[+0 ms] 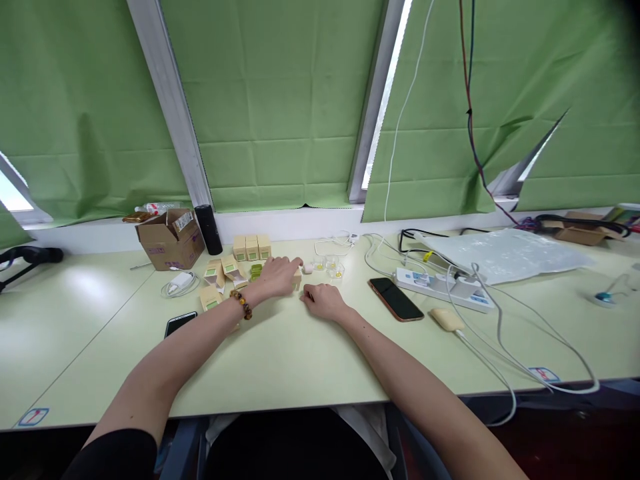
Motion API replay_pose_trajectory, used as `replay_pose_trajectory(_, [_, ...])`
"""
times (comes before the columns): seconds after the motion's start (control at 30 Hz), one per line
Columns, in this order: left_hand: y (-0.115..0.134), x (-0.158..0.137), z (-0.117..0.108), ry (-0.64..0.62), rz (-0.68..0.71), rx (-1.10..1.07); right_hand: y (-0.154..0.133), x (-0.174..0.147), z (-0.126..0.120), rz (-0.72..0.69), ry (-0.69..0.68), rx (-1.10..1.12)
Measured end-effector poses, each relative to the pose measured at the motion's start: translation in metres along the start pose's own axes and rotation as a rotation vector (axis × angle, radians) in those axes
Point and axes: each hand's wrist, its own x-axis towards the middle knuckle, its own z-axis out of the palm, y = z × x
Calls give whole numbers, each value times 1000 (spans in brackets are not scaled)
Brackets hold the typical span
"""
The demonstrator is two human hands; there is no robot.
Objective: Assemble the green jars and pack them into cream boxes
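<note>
My left hand (280, 275) reaches over the table with its palm down and its fingers bent over a small kraft cardboard box (297, 279), which is mostly hidden beneath them. Close by on the right, my right hand (324, 301) rests on the tabletop with curled fingers; whatever may be inside them is hidden. Small green pieces (256, 271) lie left of my left hand. Beyond my right hand are several clear containers with yellow bits (336, 271) and a small pinkish-white piece (308, 268). Opened kraft boxes (214, 273) lie farther left, and closed ones (252, 247) stand in a row behind.
A larger carton (171, 239) and a black cylinder (209, 230) stand at the back left. One phone (180, 323) lies by my left forearm, another (395, 299) to the right. Beyond it are a power strip (443, 289), a cream charging case (447, 319) and loose cables.
</note>
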Motion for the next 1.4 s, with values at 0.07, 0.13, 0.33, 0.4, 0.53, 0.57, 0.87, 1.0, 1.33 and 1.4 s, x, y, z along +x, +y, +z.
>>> replay_pose_trajectory(0.07, [-11, 29, -2, 78, -24, 12, -1, -1, -1, -2, 2, 2])
replay_pose_trajectory(0.13, [-23, 59, -1, 121, -80, -5, -1, -2, -1, -3, 6, 4])
replay_pose_trajectory(0.33, [-54, 118, 29, 142, -191, -11, -1, -1, -1, -15, 11, 23])
replay_pose_trajectory(0.4, [-61, 122, 41, 137, -207, -8, 0, 0, -1, -16, 12, 34])
replay_pose_trajectory(0.53, [-65, 114, 51, 164, -226, -15, 2, 3, -6, 9, 80, 97])
replay_pose_trajectory(0.57, [-64, 110, 51, 181, -223, -18, 3, 5, -9, 29, 119, 117])
replay_pose_trajectory(0.87, [-9, 17, 31, 172, -13, -44, 11, 84, -44, 27, 166, 119])
replay_pose_trajectory(1.0, [18, -51, 27, 123, 118, -54, 4, 133, -41, 62, 55, 124])
replay_pose_trajectory(1.33, [26, -120, 45, 117, 251, -332, -9, 185, -21, 82, -38, 118])
replay_pose_trajectory(1.4, [23, -120, 48, 129, 241, -358, -9, 193, -18, 86, -38, 113])
